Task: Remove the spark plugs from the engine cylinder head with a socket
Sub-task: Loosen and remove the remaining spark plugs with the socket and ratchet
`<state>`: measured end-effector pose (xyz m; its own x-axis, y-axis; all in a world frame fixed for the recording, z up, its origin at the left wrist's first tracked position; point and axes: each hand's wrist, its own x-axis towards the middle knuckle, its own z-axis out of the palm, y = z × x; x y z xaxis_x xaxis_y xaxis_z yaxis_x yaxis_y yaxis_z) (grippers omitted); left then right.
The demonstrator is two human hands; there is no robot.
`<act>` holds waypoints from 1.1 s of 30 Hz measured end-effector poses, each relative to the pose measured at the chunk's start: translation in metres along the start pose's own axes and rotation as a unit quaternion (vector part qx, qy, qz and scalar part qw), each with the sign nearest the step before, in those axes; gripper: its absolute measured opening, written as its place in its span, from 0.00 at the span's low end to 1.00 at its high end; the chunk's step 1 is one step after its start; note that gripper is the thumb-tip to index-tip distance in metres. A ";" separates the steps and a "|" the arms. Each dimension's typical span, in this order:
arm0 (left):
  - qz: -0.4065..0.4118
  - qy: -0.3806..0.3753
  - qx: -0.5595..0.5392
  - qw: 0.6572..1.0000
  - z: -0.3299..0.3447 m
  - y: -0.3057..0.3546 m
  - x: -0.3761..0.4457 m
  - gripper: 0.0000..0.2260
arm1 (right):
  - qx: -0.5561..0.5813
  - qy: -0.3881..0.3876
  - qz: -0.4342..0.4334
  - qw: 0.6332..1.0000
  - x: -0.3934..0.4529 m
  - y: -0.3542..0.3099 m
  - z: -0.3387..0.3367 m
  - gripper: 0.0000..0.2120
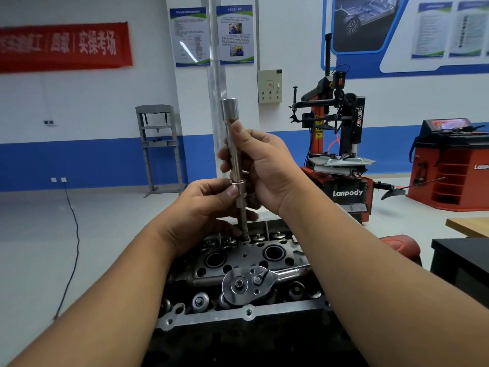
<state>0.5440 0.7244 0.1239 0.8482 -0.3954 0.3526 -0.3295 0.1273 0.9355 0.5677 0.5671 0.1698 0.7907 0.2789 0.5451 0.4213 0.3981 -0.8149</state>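
Note:
The grey engine cylinder head (246,312) lies in front of me with open plug wells and valve springs showing. Above it I hold a long chrome spark plug socket (230,115) upright, joined to an extension bar (243,221) that points down toward the head. My right hand (262,168) grips the socket's long body, thumb up along it. My left hand (209,205) pinches the joint where socket and extension meet. A chrome ratchet wrench (246,283) lies flat on the head, untouched. No spark plug is visible.
A red and black tire changer (341,154) stands behind on the right, with a red wheel balancer (455,165) further right. A grey shop press (158,147) stands by the wall. A black cable (74,247) runs across the floor at left. A dark bench (460,260) is at right.

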 end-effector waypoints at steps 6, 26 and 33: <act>0.030 0.046 0.036 0.998 0.001 -0.002 0.001 0.14 | -0.008 -0.017 0.014 1.000 -0.002 -0.002 0.002 0.12; 0.005 -0.006 0.044 0.999 -0.003 -0.005 0.002 0.14 | -0.051 0.011 0.003 0.999 -0.005 -0.002 0.003 0.09; 0.039 0.016 0.007 0.999 -0.003 -0.006 0.004 0.14 | -0.009 -0.017 0.021 1.000 -0.005 -0.002 0.006 0.16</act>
<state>0.5507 0.7252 0.1197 0.8320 -0.3555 0.4259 -0.4016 0.1437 0.9045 0.5599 0.5702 0.1701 0.7928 0.3248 0.5158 0.3957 0.3694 -0.8408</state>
